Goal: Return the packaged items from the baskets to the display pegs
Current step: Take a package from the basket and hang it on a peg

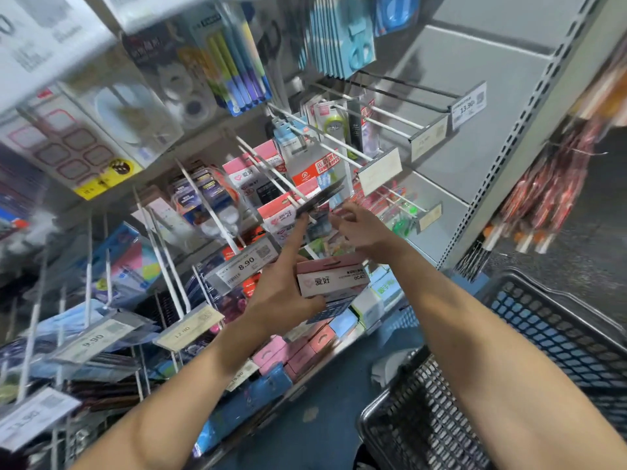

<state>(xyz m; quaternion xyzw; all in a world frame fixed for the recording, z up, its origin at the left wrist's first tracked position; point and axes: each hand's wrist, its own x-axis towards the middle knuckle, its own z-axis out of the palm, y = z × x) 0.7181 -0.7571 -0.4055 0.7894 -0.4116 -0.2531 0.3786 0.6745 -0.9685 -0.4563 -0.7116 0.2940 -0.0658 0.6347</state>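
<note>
My left hand point(285, 283) grips a pink-and-white boxed packet point(332, 279) between thumb and fingers, just below the middle pegs. Its index finger points up and touches the lower end of a dark flat packet point(322, 198) that sits tilted on a white peg point(271, 171). My right hand point(359, 225) is raised beside it, fingers loosely apart at the hanging packets; whether it pinches one is unclear. Similar pink-topped packets point(281, 215) hang on that peg row.
Two dark mesh baskets stand at the lower right, the nearer one point(424, 418) and a farther one point(549, 337). Price tags, one reading 8.90 point(244, 266), stick out on the peg ends. Boxes point(305, 354) line the bottom shelf. Bare pegs point(383, 113) jut out upper right.
</note>
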